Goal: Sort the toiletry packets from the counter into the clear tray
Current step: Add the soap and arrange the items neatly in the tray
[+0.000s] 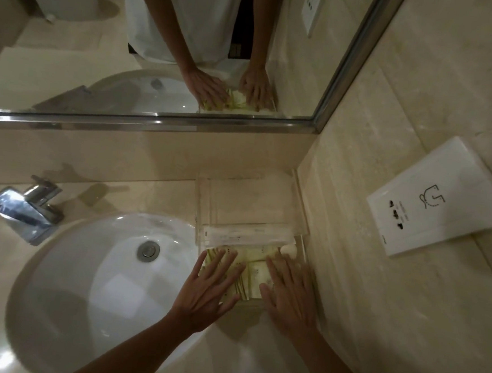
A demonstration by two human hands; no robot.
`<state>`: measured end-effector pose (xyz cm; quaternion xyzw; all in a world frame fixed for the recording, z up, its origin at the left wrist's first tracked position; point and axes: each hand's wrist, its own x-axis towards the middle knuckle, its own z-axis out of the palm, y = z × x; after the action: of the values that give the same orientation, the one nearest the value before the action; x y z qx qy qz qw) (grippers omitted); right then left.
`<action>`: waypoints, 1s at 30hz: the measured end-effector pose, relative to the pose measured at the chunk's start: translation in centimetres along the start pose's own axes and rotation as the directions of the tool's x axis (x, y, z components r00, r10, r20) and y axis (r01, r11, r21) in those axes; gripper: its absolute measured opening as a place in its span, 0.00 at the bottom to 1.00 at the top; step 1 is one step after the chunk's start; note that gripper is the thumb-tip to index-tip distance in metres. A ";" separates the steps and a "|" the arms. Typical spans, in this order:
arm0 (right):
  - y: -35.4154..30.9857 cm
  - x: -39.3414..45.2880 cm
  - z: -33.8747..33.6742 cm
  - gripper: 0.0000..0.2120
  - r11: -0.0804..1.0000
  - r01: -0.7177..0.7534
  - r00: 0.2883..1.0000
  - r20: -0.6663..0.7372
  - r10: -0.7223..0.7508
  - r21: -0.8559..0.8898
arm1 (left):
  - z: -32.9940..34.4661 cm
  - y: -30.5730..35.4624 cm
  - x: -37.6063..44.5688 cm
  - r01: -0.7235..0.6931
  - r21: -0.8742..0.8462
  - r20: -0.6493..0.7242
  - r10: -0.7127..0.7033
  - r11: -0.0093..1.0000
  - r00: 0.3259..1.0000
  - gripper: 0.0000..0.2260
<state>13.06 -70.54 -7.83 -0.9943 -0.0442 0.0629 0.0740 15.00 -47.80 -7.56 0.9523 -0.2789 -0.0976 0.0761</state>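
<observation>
Nearly done, I judge: the toiletry packets (254, 271) already lie in the clear tray (294, 207) at three o'clock of the sink (90, 277), left hand (210, 292) and right hand (290, 295) spread flat, pressing them level

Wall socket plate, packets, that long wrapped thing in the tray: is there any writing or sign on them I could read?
No words can be read.
Socket plate: a line-drawn pictogram; the print beside it is too small.
Long white packet: faint print, blurred.
Yellow packets: dark specks of print, unreadable.
</observation>
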 end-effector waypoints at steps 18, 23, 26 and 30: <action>2.4 -2.2 0.4 0.33 0.942 0.309 0.946 0.149 -0.289 -0.130 | 0.5 -0.3 -1.3 -0.165 0.119 0.081 0.156 0.979 0.984 0.31; 2.7 -2.1 0.4 0.30 0.929 0.308 0.945 0.180 -0.274 -0.205 | 0.9 -0.2 -1.1 -0.172 0.152 0.132 0.152 0.973 0.979 0.33; 2.7 -2.0 0.3 0.29 0.930 0.312 0.942 0.193 -0.275 -0.195 | 0.7 -0.5 -1.0 -0.186 0.156 0.144 0.164 0.970 0.976 0.35; 2.8 -1.2 0.2 0.29 0.931 0.313 0.940 0.205 -0.274 -0.190 | 0.5 -0.9 -0.3 -0.195 0.174 0.131 0.174 0.965 0.976 0.36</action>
<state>12.08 -73.35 -8.26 -0.9690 -0.2059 0.1326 -0.0318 15.10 -46.90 -8.17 0.9179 -0.3782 -0.1181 -0.0204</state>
